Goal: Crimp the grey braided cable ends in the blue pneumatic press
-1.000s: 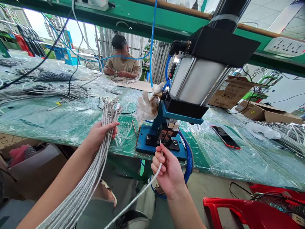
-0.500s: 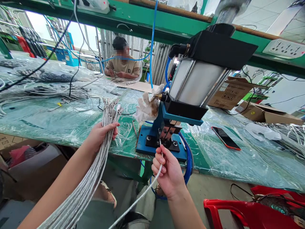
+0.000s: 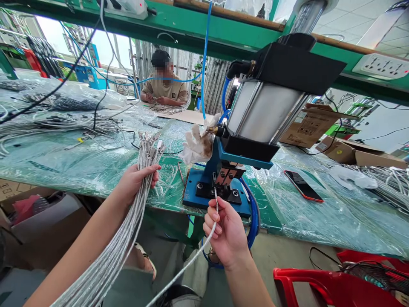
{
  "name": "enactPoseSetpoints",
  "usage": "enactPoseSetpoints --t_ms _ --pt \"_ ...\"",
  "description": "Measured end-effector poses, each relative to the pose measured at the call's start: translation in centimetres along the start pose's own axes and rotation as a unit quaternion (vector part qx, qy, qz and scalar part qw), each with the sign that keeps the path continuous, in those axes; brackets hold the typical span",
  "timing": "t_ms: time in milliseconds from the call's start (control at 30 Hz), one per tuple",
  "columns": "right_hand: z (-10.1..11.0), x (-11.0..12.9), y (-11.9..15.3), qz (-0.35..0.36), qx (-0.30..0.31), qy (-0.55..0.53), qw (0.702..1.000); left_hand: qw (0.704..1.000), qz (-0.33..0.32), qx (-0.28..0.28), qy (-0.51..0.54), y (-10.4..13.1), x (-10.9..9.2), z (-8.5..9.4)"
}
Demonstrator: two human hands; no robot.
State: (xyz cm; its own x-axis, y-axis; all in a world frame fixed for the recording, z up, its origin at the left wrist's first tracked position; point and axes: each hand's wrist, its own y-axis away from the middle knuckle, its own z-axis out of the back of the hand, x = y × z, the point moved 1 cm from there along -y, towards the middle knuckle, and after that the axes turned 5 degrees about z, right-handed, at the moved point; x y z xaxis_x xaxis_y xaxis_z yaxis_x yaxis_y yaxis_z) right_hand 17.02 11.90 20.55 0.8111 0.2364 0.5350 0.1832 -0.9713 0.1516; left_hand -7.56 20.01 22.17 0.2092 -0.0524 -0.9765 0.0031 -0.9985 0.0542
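Compared with the earlier frame, the person's bare right hand (image 3: 226, 229) has drawn back slightly from the blue-and-black pneumatic press (image 3: 262, 108), exposing more of the single slender silver cable (image 3: 191, 259) ahead of its fingertips. At far left, a loose pile of long grey cables (image 3: 64, 123) lies on the green desk covered with clear plastic film (image 3: 79, 170). Next, the bare left hand (image 3: 140, 179) is closed around a thick bundle of silver cables (image 3: 116, 243), metal-tipped ends pointing up and away. Across the desk sits a second person in a beige shirt (image 3: 166, 90). A stained white glove (image 3: 200, 145) is beside the press. Both hands are well apart. Thumb and fingers of the right hand pinch the single cable, its upper end at the press's lower tooling; whether the end is seated cannot be told. Farther right, a red-edged black smartphone (image 3: 303, 184) lies on the desk.
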Motion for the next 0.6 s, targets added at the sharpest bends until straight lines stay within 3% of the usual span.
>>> enactPoseSetpoints --t_ms 467,600 --pt "0.1 0.7 0.5 -0.033 0.04 -0.029 0.998 1.0 -0.009 -0.001 0.007 0.0 0.0 0.0" --pt "0.8 -0.6 2.5 -0.03 0.038 0.05 0.998 1.0 -0.006 0.002 0.005 -0.1 0.1 0.0"
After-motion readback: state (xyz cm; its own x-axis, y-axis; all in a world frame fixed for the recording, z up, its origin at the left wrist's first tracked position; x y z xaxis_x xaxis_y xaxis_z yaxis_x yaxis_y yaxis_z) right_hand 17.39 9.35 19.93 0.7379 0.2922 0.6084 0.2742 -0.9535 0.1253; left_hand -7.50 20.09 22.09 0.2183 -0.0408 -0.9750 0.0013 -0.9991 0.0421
